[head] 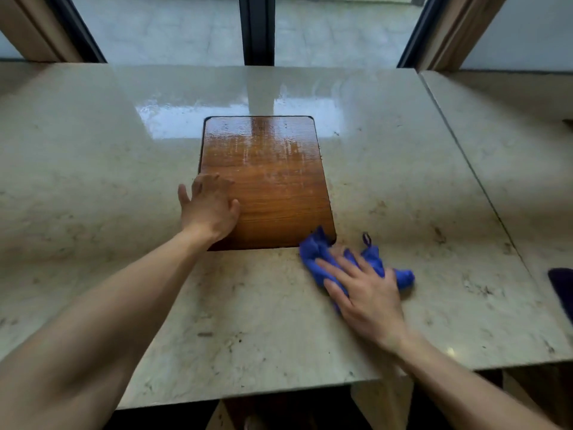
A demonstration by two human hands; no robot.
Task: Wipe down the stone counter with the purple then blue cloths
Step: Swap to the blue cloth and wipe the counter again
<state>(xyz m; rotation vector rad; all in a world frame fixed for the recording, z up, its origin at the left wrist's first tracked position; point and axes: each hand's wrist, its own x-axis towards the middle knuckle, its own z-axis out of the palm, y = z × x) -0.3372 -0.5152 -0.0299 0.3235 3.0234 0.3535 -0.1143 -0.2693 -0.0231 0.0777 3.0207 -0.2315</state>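
Pressing the blue cloth (322, 259) flat against the stone worktop (403, 187), the right hand (366, 293) lies over the bunched fabric with its fingers (333, 266) straight and spread, pointing toward the near right corner of the wooden board (266, 181). The cloth sits just at that corner, its far left fold touching or slightly overlapping the board's edge, with a small hanging loop (367, 238) sticking out on the far side and a rolled end poking out to the right of the hand. The left hand (207, 209) rests palm down on the near left part of the board, fingers straight and loosely spread, apparently steadying it or bracing the body.

A dark shape (561, 290) lies at the right edge of the view on the neighbouring slab; it may be the purple cloth, but too little of it shows to be sure. With the blue cloth in use, this looks like the second pass of the task. The far part of the worktop and the far end of the board shine wet, while the near stone looks dull and speckled.

The next move likely calls for sweeping the cloth across the near stone in front of the board, keeping the palm flat so the bunched fabric does not roll out from under it.
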